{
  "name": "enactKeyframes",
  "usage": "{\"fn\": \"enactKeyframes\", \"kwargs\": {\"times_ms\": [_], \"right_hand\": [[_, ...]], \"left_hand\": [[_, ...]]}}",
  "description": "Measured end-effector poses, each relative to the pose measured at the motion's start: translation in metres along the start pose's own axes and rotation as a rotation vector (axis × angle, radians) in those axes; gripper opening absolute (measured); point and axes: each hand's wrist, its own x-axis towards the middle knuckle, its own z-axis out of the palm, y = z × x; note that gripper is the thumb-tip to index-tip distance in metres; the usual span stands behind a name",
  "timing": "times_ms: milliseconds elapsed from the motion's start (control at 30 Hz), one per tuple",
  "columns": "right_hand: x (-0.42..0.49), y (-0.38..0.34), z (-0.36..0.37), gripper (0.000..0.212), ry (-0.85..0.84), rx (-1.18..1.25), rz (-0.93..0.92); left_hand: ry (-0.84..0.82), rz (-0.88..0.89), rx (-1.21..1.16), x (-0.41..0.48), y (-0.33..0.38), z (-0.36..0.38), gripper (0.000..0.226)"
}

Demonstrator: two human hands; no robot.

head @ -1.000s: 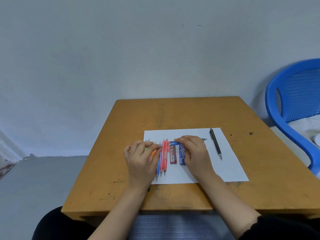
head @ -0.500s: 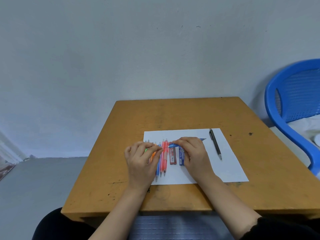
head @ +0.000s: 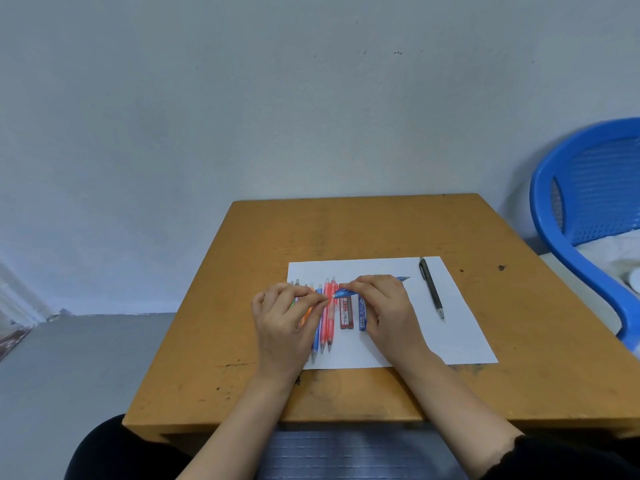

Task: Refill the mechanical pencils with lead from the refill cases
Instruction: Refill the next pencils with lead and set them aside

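My right hand (head: 388,308) grips a blue mechanical pencil (head: 346,292) that lies crosswise, its tip poking out to the right. My left hand (head: 287,317) pinches at the pencil's left end with thumb and forefinger; whether it holds a cap or lead I cannot tell. Below the hands, several coloured pencils (head: 325,317) lie side by side on a white sheet of paper (head: 460,341). A red refill case (head: 346,315) and a blue refill case (head: 362,317) lie next to them, the blue one partly under my right hand.
A black pencil (head: 432,289) lies apart on the right of the paper. The paper sits on a small wooden table (head: 346,230) against a grey wall. A blue plastic chair (head: 581,216) stands at the right.
My left hand's fingers have moved right to the end of the blue pencil, and now pinch there. My right hand keeps its grip with little movement.
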Motion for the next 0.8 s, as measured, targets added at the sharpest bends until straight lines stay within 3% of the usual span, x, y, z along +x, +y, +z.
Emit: {"fn": "enactKeyframes", "kwargs": {"times_ms": [133, 267, 333, 433, 800], "right_hand": [[-0.0007, -0.0014, 0.0002, 0.065, 0.0, 0.003, 0.012], [0.0003, -0.0032, -0.0025, 0.065, 0.043, -0.017, 0.059], [0.0005, -0.002, -0.0035, 0.055, 0.059, -0.035, 0.075], [0.0001, 0.0005, -0.0037, 0.04, 0.074, -0.055, 0.107], [-0.0002, -0.0034, -0.0046, 0.04, 0.065, -0.042, 0.093]], "left_hand": [[-0.043, -0.007, 0.008, 0.0002, 0.0004, 0.0006, 0.023], [-0.09, -0.109, 0.005, 0.0004, 0.0032, -0.002, 0.045], [-0.067, -0.175, 0.001, 0.0006, 0.0036, -0.0038, 0.047], [-0.045, -0.179, 0.037, 0.0, 0.0033, -0.005, 0.042], [-0.044, 0.039, 0.048, -0.0016, 0.0033, 0.0013, 0.026]]}}
